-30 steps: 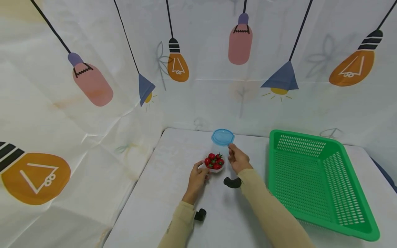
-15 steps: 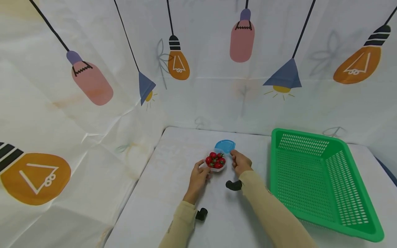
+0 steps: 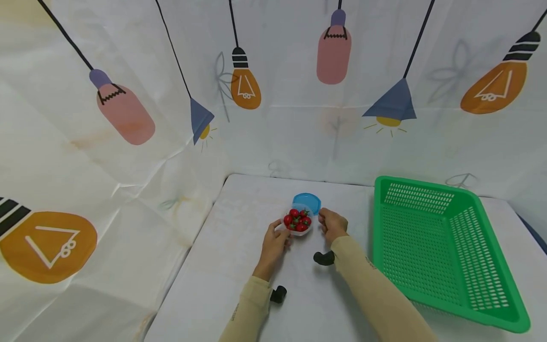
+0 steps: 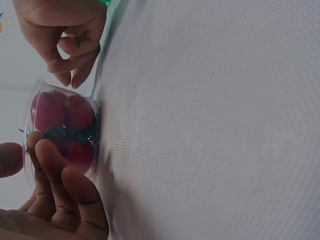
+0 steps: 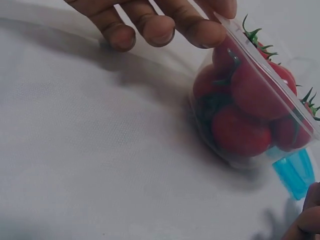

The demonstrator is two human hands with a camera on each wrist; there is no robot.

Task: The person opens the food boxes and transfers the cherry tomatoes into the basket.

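Observation:
A clear plastic container (image 3: 302,233) filled with red tomatoes (image 3: 297,220) with green stems stands on the white table. My left hand (image 3: 272,244) grips its near left side, thumb at the rim and fingertips against the wall in the left wrist view. Behind the container lies a blue lid (image 3: 308,202), partly covered by it in the right wrist view. My right hand (image 3: 334,224) is just right of the container, close to the lid's edge. Its thumb and fingers are loosely curled, and no lid shows between them in the left wrist view.
A large green perforated basket (image 3: 420,251) stands on the right side of the table (image 3: 205,266). Cloth walls printed with lamps (image 3: 273,142) rise behind and to the left. Black wrist-worn pieces (image 3: 324,258) stick out near both sleeves.
The right hand has brought the blue lid nearer, down behind the container, and let it go; the lid now lies slightly further left. The left hand has kept its hold on the container.

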